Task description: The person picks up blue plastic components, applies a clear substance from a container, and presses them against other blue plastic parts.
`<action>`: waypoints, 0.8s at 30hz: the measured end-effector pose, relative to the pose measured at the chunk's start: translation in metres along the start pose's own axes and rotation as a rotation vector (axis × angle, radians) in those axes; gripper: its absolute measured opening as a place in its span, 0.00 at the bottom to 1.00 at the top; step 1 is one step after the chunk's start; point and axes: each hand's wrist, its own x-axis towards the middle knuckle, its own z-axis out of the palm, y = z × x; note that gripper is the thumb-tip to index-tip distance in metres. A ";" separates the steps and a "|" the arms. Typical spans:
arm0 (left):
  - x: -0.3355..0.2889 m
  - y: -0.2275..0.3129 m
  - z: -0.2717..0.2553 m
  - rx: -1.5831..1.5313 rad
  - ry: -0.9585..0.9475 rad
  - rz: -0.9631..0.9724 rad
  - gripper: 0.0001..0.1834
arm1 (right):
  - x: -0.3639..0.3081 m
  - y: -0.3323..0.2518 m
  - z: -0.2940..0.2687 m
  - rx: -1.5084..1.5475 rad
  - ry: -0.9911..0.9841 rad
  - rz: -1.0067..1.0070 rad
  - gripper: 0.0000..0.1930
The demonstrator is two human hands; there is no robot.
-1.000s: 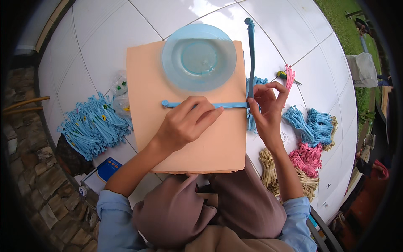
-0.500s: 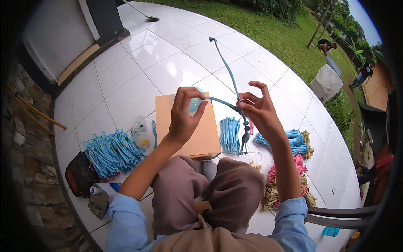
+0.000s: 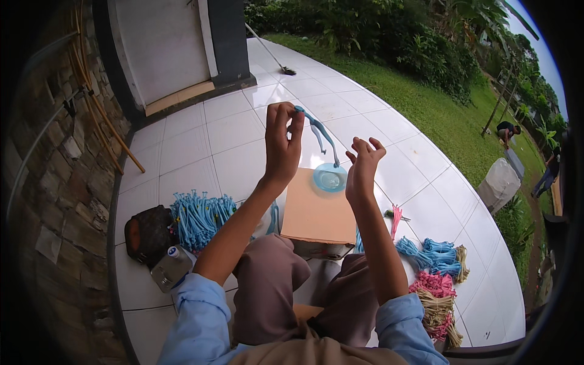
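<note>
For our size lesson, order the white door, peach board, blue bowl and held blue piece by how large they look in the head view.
1. White door
2. Peach board
3. Blue bowl, blue piece: unsure; the piece looks longer but thinner

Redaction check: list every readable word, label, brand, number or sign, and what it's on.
None readable.
Container cap: mark too small to read.
Floor tile, lower right: dark mark, too small to read.
Blue strip in left hand: none seen.
Cardboard top: none seen.
</note>
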 end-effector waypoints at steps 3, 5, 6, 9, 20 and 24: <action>0.001 -0.020 -0.028 -0.049 -0.053 -0.109 0.12 | -0.019 0.038 0.029 -0.108 -0.160 -0.103 0.19; -0.013 -0.033 -0.044 -0.308 -0.133 -0.437 0.14 | -0.031 0.065 0.048 -0.083 -0.417 -0.092 0.17; -0.019 -0.040 -0.053 -0.317 -0.114 -0.524 0.14 | -0.041 0.079 0.058 -0.026 -0.527 -0.072 0.14; -0.034 -0.066 -0.081 -0.318 0.006 -0.800 0.15 | -0.072 0.136 0.071 -0.018 -0.586 0.132 0.21; -0.242 -0.218 -0.136 -0.143 -0.022 -1.436 0.26 | -0.135 0.342 0.042 -0.422 -0.322 0.406 0.29; -0.306 -0.249 -0.117 -0.218 -0.164 -1.514 0.27 | -0.121 0.395 0.016 -0.674 -0.190 0.356 0.29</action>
